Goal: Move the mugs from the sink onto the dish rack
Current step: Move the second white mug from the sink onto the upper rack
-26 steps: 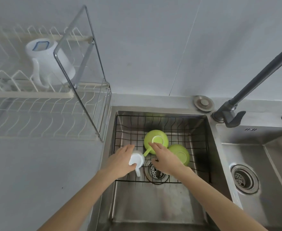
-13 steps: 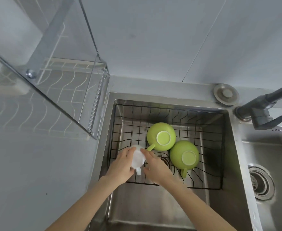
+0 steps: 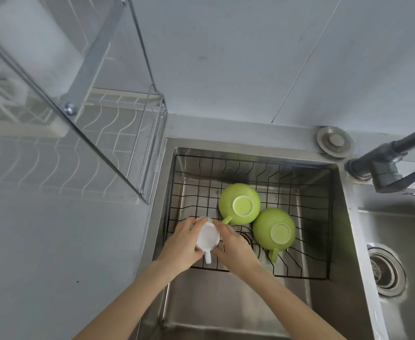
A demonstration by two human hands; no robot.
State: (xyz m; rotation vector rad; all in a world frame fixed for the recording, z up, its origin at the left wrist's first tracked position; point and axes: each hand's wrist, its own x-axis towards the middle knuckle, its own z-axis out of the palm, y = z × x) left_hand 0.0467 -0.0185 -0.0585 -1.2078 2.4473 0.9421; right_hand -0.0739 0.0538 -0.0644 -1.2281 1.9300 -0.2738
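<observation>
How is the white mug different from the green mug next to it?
The white mug is narrower than the nearest green mug. The left hand and right hand grip the white mug; nothing holds the green one. Both are upside down over the wire basket in the sink.

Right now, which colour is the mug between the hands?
White mug, clearest in the head view.

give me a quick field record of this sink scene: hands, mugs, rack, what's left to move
left hand: on left side of white mug
right hand: on its right side
white mug: upside down, handle toward the person, held between both hands above the wire basket
green mugs: two, upside down in the basket, rear, front
dish rack: left of sink, on counter
left to move: all three mugs
</observation>
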